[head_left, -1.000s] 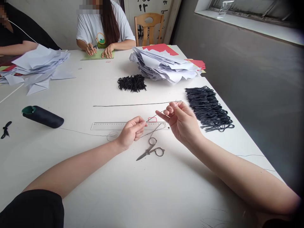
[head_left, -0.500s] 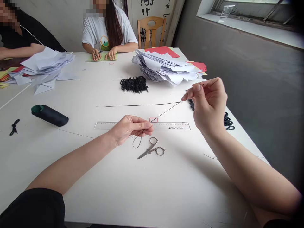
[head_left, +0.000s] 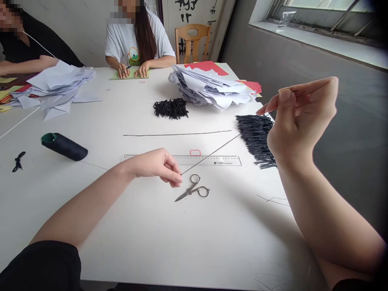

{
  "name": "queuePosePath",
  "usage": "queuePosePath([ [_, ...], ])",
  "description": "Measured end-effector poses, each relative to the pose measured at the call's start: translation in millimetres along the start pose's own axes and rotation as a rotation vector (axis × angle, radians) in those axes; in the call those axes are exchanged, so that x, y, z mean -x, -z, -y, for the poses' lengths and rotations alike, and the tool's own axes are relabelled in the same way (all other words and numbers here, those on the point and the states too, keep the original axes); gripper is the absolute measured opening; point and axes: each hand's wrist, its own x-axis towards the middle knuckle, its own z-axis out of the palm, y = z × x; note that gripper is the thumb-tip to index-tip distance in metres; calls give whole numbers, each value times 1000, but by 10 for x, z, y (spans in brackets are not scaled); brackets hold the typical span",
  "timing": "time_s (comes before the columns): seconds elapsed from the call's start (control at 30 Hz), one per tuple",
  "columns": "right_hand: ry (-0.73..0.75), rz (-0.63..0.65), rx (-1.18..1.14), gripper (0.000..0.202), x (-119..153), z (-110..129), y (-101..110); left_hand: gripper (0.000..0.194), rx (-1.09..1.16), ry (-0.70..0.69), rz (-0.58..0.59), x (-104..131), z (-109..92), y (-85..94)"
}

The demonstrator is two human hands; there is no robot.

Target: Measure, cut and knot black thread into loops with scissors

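Two hands (head_left: 157, 165), taut thin black thread (head_left: 212, 152)

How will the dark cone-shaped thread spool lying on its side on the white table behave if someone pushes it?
The dark cone-shaped thread spool lies on its side on the white table, so it would probably roll. As it looks tapered, it may curve rather than go straight. A thin thread leaves it, so a push could also drag or unwind that thread.

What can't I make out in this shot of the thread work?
- Head view: whether the thread is knotted; too thin.
- Thread's end in the left hand: hidden by the fingers.
- Ruler markings: too small.
- Right hand covers part of the cord pile.
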Motion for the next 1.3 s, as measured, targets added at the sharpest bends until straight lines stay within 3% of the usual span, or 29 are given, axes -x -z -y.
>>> queuePosePath([
  [0.1, 33, -27, 4, 23, -51, 17, 46, 10, -249, 77, 122, 116, -32, 122],
  [0.33, 72, -74, 35, 24, -97, -50, 92, 16, -604, 381, 202, 321, -132, 351],
  [0.4, 36, -38, -18, 22, -93, 3, 102, 35, -731, 405, 96, 379, -167, 398],
  [0.5, -106, 231, -183, 17, -61, 205, 129, 58, -833, 261, -239, 439, -210, 400],
  [0.57, -195, 451, -248, 11, -16, 384, 143, 57, -730, 88, -462, 432, -235, 324],
  [0.63, -221, 590, -271, 8, 50, 544, 135, 55, -469, -99, -548, 375, -255, 186],
  [0.67, -223, 639, -285, 7, 90, 605, 119, 56, -294, -187, -510, 328, -261, 101],
  [0.73, -242, 714, -312, 8, 177, 674, 67, 54, 65, -315, -305, 212, -258, -73],
  [0.8, -306, 772, -357, 11, 262, 679, -5, 44, 349, -348, -106, 89, -232, -221],
  [0.87, -445, 804, -449, 17, 327, 640, -78, 34, 516, -309, -11, -15, -189, -313],
  [0.97, -779, 764, -627, 23, 365, 555, -159, 19, 599, -228, -81, -105, -126, -335],
  [1.07, -1026, 582, -715, 22, 341, 469, -191, 23, 587, -168, -200, -128, -96, -269],
  [1.13, -1043, 458, -718, 19, 307, 412, -186, 24, 570, -153, -244, -128, -89, -214],
  [1.3, -872, 197, -636, 16, 177, 296, -112, 23, 484, -151, -305, -128, -50, -109],
])
